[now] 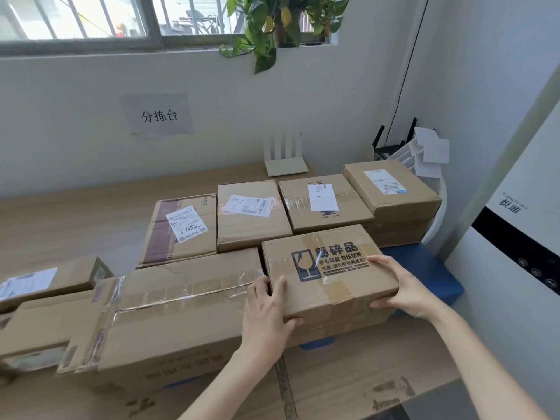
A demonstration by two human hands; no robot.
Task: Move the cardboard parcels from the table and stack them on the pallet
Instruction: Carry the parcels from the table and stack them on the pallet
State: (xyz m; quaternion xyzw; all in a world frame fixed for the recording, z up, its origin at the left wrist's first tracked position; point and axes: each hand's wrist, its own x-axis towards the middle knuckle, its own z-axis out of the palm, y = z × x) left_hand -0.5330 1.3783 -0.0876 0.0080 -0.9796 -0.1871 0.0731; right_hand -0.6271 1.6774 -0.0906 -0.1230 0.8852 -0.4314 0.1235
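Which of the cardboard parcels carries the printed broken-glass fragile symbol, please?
It is the parcel held between the left hand and right hand. The other boxes show only white shipping labels or plain tape.

A small parcel-sorting room in an office: a paper sign on the wall reads "sorting station", labelled cardboard parcels crowd the wooden surface, and a white router stands at its far edge.

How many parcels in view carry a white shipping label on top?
5. Four in the back row: maroon-striped box, next box, third box, tall right box. One small box at far left. Others may be hidden.
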